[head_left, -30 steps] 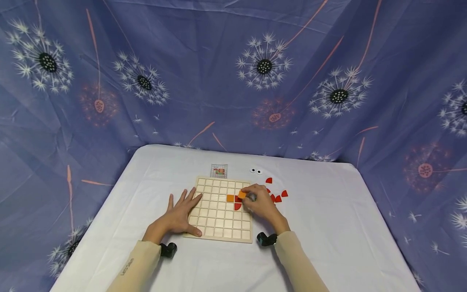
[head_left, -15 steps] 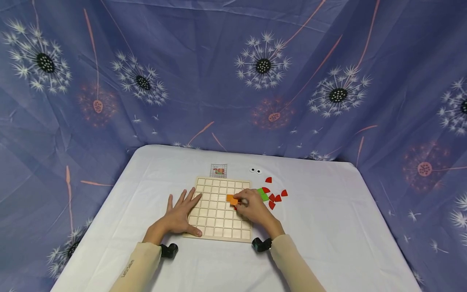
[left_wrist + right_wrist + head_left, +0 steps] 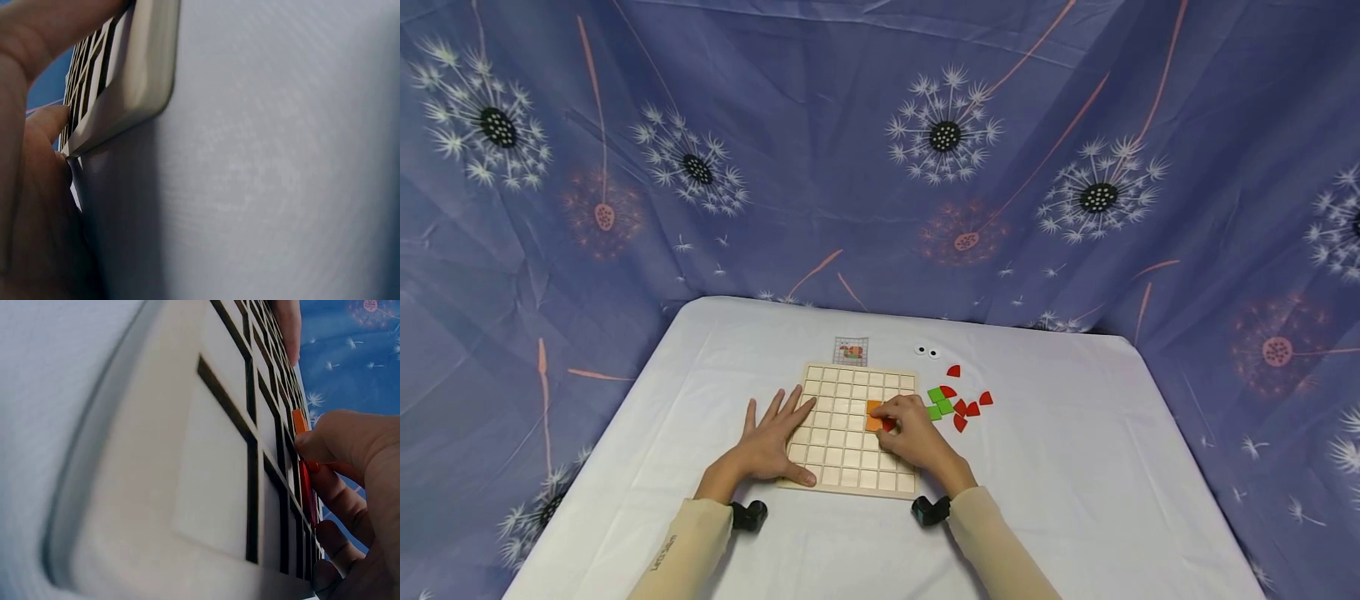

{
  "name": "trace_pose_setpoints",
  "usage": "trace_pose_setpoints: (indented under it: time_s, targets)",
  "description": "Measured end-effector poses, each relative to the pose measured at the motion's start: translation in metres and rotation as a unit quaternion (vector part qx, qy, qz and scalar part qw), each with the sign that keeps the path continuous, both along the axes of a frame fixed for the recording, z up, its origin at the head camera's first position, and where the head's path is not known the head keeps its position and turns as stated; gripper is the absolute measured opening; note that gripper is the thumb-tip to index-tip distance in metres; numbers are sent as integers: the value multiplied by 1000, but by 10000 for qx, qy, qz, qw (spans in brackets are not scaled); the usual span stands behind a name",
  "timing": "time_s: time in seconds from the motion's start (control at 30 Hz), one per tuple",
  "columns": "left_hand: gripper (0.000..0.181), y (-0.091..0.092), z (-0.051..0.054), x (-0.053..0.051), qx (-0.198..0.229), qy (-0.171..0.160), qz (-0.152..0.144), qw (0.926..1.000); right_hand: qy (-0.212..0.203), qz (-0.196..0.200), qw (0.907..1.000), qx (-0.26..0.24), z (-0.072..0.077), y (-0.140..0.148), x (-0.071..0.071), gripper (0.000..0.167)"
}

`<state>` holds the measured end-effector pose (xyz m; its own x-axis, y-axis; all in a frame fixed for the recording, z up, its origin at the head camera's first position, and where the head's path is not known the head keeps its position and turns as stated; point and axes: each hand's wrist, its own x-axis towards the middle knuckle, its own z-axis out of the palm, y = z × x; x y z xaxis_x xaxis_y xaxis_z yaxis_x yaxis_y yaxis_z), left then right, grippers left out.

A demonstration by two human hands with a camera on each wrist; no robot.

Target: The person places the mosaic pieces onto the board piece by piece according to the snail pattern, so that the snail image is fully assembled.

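Note:
A pale wooden grid board [image 3: 850, 458] lies on the white table. My left hand [image 3: 767, 437] is spread over its left side, fingers apart, with the thumb near the front left corner. My right hand [image 3: 913, 429] pinches an orange square tile [image 3: 873, 424] at the board, thumb and index finger at its right side. Directly behind it another orange square [image 3: 873, 406] sits in a cell. A red piece [image 3: 888, 424] shows beside the tile, partly covered by my right fingers. In the right wrist view the thumb touches the orange tile [image 3: 300, 421].
Right of the board lie green squares [image 3: 942, 405] and several red quarter-round pieces [image 3: 973, 409]. Two eye pieces [image 3: 927, 352] sit behind them. A small pattern card [image 3: 851, 351] lies at the board's back edge. A blue dandelion-print curtain [image 3: 820, 167] hangs behind the table.
My right hand has moved left and slightly forward over the board, bringing the orange tile down in front of the other orange square. The green squares are uncovered. My left hand stays put.

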<state>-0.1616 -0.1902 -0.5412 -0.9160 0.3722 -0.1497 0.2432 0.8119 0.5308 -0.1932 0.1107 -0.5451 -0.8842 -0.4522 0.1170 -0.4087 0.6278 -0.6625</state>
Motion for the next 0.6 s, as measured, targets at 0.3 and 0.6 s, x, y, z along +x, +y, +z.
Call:
trace_pose_setpoints:
  time_s: [0.3, 0.6]
  targets:
    - [139, -1, 0, 0, -31, 3, 17, 10000, -30, -36, 10000, 77, 3, -3, 1, 28]
    - [137, -1, 0, 1, 8, 26, -21, 10000, -87, -71, 9998, 149, 2, -4, 1, 31]
